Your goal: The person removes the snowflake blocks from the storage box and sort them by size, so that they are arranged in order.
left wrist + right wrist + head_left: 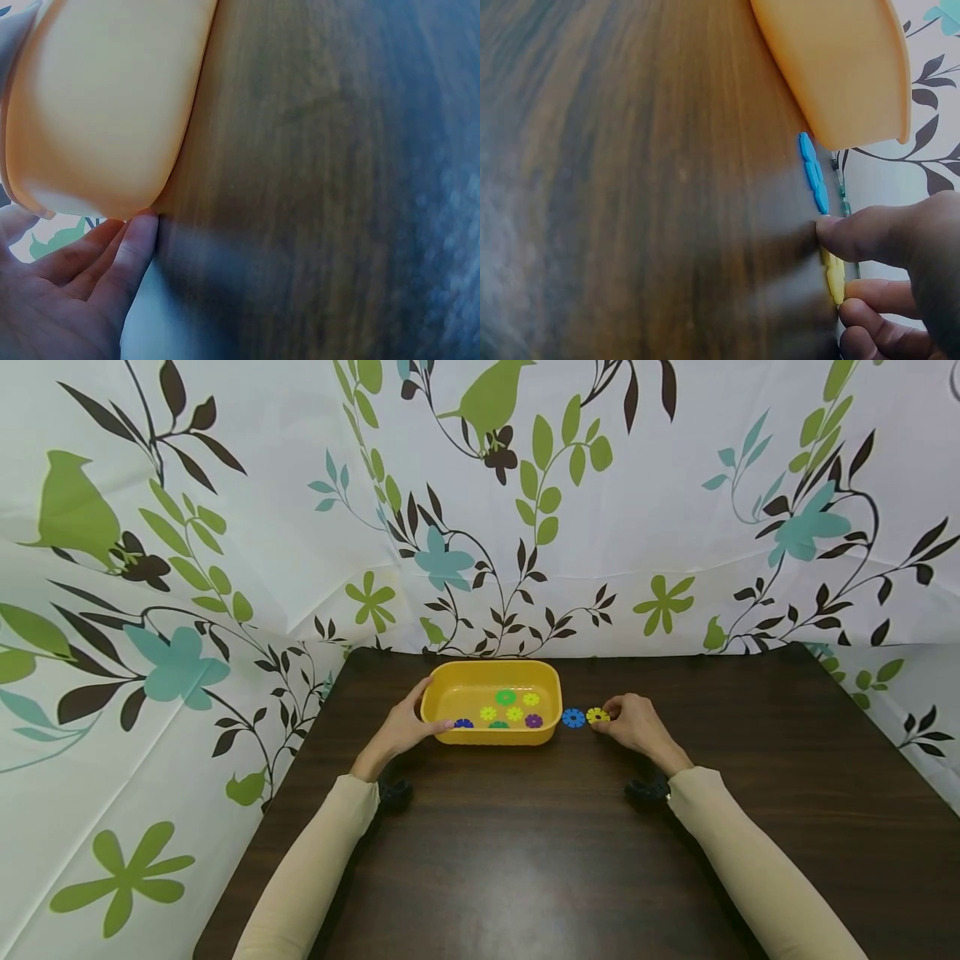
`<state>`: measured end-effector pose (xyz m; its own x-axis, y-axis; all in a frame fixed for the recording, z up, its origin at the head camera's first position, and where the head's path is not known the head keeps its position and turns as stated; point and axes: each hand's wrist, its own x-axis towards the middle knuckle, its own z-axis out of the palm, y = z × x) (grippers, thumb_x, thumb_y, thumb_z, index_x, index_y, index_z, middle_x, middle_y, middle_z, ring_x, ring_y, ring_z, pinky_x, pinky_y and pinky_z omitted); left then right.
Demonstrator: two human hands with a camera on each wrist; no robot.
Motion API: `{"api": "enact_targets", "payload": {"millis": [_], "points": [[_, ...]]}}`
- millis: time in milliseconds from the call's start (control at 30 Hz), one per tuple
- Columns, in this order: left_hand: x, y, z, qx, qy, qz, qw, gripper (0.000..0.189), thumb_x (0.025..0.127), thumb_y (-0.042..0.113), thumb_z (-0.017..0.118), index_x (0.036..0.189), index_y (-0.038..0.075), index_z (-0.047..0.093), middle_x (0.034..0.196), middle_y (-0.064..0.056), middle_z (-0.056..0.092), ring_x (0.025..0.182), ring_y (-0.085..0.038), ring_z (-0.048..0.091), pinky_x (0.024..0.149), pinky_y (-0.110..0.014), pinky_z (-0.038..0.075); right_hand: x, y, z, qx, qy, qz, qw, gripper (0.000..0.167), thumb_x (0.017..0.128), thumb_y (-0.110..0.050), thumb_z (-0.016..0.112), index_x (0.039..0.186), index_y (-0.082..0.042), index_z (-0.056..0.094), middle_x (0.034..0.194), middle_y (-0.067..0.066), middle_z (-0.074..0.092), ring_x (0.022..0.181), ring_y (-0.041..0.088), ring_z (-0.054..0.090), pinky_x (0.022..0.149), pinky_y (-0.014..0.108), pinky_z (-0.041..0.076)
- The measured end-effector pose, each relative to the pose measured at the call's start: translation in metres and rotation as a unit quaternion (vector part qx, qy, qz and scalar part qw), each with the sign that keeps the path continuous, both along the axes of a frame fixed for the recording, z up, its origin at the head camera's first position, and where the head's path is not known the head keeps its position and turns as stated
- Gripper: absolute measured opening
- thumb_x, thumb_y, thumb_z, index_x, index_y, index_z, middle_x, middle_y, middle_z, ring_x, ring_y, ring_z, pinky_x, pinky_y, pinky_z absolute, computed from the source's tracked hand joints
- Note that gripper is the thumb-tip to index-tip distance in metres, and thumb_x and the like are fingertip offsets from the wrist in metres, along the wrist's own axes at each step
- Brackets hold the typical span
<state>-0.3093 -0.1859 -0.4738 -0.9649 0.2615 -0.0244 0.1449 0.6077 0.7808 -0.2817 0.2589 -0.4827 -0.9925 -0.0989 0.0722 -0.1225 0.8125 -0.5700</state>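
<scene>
A yellow plastic tub (491,737) stands on the table, with several flower-shaped plastic discs in green, yellow, purple and blue inside. At its left end my left hand (405,724) grips it, the thumb at the near corner and the fingers along the side. The left wrist view shows those fingertips (142,229) against the tub wall. To the right of the tub lies a blue flower disc (573,718). Beside it my right hand (637,725) pinches a yellow flower disc (597,715) by its edge, down at the table surface. Part of that disc is hidden behind the thumb (855,232).
The dark wooden table (510,860) extends in front of the tub and to both sides. A white cloth (285,543) printed with leaves and birds hangs behind it and along the left. Dark wrist-camera mounts (395,795) sit under both wrists.
</scene>
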Motion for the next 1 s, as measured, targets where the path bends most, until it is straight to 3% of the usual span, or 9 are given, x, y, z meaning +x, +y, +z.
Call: {"api": "enact_targets", "payload": {"millis": [400, 667, 1000], "points": [[0.000, 0.001, 0.000, -0.002, -0.006, 0.007, 1.0000, 0.106, 0.094, 0.042, 0.083, 0.177, 0.024, 0.018, 0.178, -0.021, 0.035, 0.155, -0.044, 0.047, 0.129, -0.064, 0.040, 0.001, 0.000, 0.001, -0.002, -0.008, -0.011, 0.9999, 0.047, 0.098, -0.028, 0.080, 0.126, 0.009, 0.075, 0.124, 0.030, 0.075, 0.111, 0.043, 0.072, 0.095, 0.056, 0.061], [-0.001, 0.002, 0.000, -0.003, -0.004, 0.006, 1.0000, 0.107, 0.094, 0.043, 0.084, 0.177, 0.025, 0.018, 0.177, -0.022, 0.035, 0.154, -0.044, 0.048, 0.129, -0.065, 0.040, 0.006, 0.002, 0.003, -0.030, -0.026, -0.024, 0.9989, 0.062, 0.100, -0.035, 0.077, 0.141, 0.010, 0.064, 0.126, 0.029, 0.071, 0.112, 0.041, 0.068, 0.096, 0.056, 0.059], [-0.001, 0.001, 0.000, -0.005, -0.006, 0.011, 0.9999, 0.107, 0.094, 0.043, 0.084, 0.177, 0.025, 0.019, 0.177, -0.022, 0.035, 0.154, -0.044, 0.048, 0.130, -0.065, 0.038, 0.013, -0.002, 0.013, -0.034, 0.031, -0.026, 0.9986, 0.059, 0.100, -0.034, 0.077, 0.138, 0.010, 0.067, 0.124, 0.030, 0.069, 0.112, 0.044, 0.067, 0.095, 0.060, 0.058]]}}
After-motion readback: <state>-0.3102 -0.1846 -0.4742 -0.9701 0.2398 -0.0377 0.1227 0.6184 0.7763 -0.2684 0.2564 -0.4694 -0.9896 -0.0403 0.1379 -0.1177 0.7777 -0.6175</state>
